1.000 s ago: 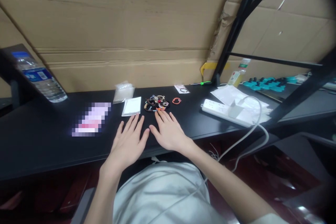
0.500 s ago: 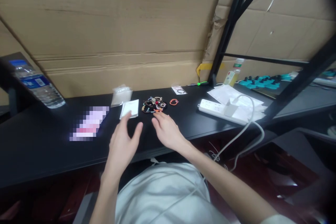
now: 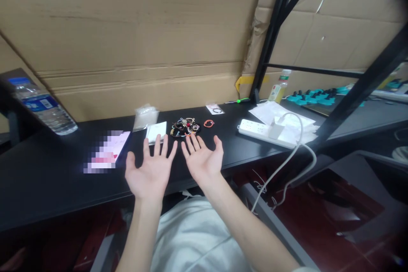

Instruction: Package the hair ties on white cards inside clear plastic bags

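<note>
Both palms face up with the fingers spread, and neither holds anything. My left hand (image 3: 150, 170) is over the front of the black desk (image 3: 63, 187), its fingertips just in front of a stack of white cards (image 3: 157, 131). My right hand (image 3: 204, 159) is beside it, fingertips overlapping the near edge of a pile of mixed bracelets (image 3: 185, 126) in view; whether they touch I cannot tell. Right of the pile lies a single orange-red bracelet (image 3: 209, 123). Behind it is a small clear bag (image 3: 215, 109) with a dark ring-shaped bracelet inside. Clear plastic bags (image 3: 145, 118) lie behind the cards.
A phone (image 3: 110, 151), partly pixelated, and a water bottle (image 3: 46, 106) are at left. On the right are a white power strip (image 3: 266, 132) with a looping cable, papers (image 3: 280, 114) and a drink bottle (image 3: 278, 89). A black metal frame (image 3: 270, 34) rises behind them.
Both hands have turned from palms down or inward to palms up, with fingers spread. The view has shifted slightly. The bracelets, cards and bags stay where they were.
</note>
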`<state>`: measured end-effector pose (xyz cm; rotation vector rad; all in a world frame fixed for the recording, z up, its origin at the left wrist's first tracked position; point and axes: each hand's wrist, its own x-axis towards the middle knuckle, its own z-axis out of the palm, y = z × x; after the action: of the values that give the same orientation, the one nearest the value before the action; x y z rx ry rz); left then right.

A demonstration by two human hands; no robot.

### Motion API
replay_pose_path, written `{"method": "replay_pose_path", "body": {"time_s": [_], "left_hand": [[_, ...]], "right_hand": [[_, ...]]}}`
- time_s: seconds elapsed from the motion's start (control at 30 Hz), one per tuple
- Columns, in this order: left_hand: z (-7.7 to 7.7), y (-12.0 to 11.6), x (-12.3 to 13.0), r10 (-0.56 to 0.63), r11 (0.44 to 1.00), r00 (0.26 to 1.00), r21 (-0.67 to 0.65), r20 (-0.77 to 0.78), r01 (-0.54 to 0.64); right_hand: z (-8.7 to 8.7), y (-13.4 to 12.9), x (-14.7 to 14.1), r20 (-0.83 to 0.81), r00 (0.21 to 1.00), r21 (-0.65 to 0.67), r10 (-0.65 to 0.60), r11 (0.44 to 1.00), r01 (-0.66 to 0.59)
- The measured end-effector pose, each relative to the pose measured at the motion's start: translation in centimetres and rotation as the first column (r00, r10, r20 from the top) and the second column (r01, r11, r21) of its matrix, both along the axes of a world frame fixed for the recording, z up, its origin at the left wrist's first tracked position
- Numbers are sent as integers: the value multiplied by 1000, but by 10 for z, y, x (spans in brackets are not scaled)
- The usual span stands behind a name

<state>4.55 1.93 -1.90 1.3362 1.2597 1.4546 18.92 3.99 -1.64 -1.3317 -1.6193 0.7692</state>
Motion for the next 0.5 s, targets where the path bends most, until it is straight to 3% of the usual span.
{"method": "replay_pose_path", "body": {"time_s": [0.07, 0.13, 0.2, 0.27, 0.3, 0.33, 0.4, 0.43, 0.5], "left_hand": [[-1, 0, 2, -2, 1000, 999, 1, 32, 2], [1, 0, 4, 16, 1000, 1000, 7, 16, -16], [6, -1, 2, 72, 997, 995, 47, -65, -69], [12, -5, -4, 178, 979, 954, 138, -241, -148], [14, -7, -9, 254, 961, 894, 204, -368, -189], [15, -9, -14, 309, 946, 788, 260, -532, -195], [14, -12, -25, 361, 932, 488, 310, -795, -185], [10, -13, -29, 356, 932, 378, 297, -854, -207], [1, -12, -37, 316, 936, 267, 255, -910, -241]], "right_hand": [[-2, 4, -2, 87, 996, 20, -4, 1000, 2], [4, 6, -2, 53, 999, -9, 12, 1000, -11], [15, 4, 2, 52, 998, 4, 19, 1000, -19], [26, 1, 9, 170, 985, 100, 20, 994, -38], [31, -1, 13, 266, 964, 160, 17, 985, -62], [33, -3, 17, 369, 929, 194, 10, 977, -87], [32, -5, 22, 523, 852, 180, -25, 980, -82], [29, -5, 23, 577, 816, 150, -36, 987, -62], [19, -4, 21, 641, 767, 79, -24, 996, -35]]}}
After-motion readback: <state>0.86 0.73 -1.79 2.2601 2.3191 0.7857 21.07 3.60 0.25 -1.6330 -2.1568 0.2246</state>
